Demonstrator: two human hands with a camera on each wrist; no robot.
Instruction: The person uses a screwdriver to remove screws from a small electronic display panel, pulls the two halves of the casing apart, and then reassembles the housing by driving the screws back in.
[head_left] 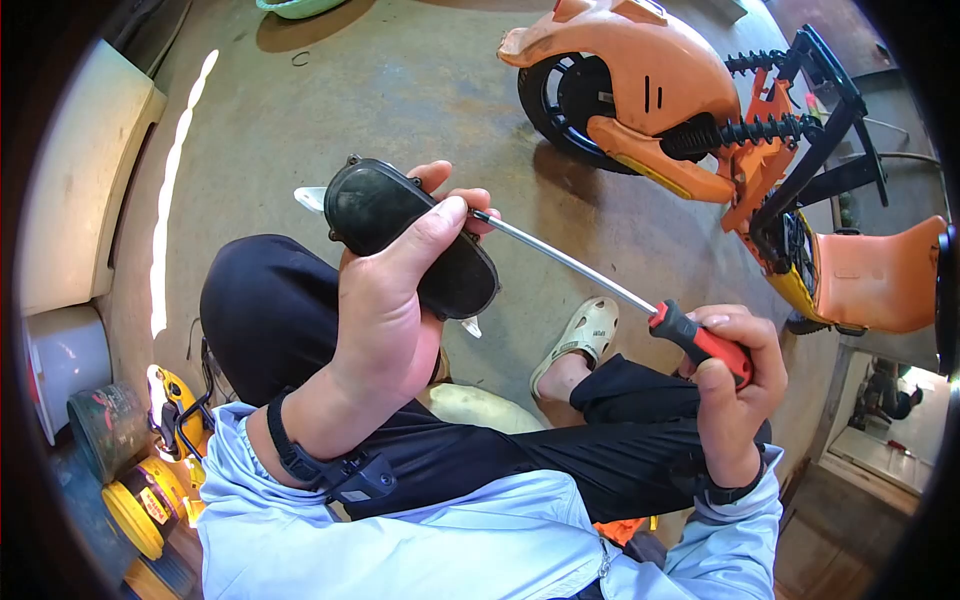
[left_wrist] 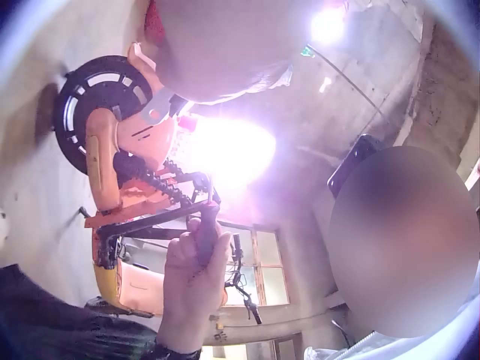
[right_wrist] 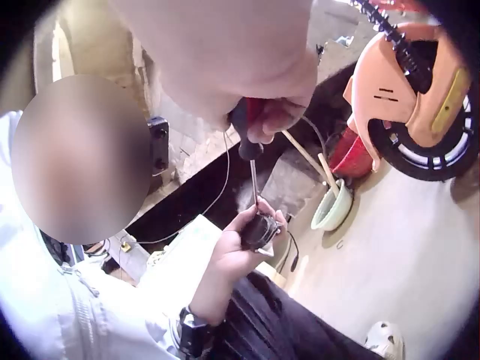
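My left hand (head_left: pixel 385 285) grips a black oblong plastic housing (head_left: pixel 372 205) with small screw lugs along its edge, thumb lying across its face. Pale clear pieces (head_left: pixel 310 198) stick out from behind it. In my right hand (head_left: pixel 745 365) is a screwdriver (head_left: pixel 565 259), held by its red and black handle (head_left: pixel 725 352). Its long shaft points left, and the tip meets the housing's edge beside the left fingertips. From the right wrist view, the screwdriver (right_wrist: pixel 253 176) comes down onto the housing (right_wrist: pixel 259 232). The left wrist view shows the right hand (left_wrist: pixel 191 262) around the handle.
An orange scooter (head_left: pixel 670 90) with its rear wheel towards me stands at the right. Yellow and dark buckets (head_left: pixel 108 430) and a white cabinet (head_left: pixel 85 180) line the left side. A pale green basin (head_left: pixel 300 6) sits on the floor at the far end.
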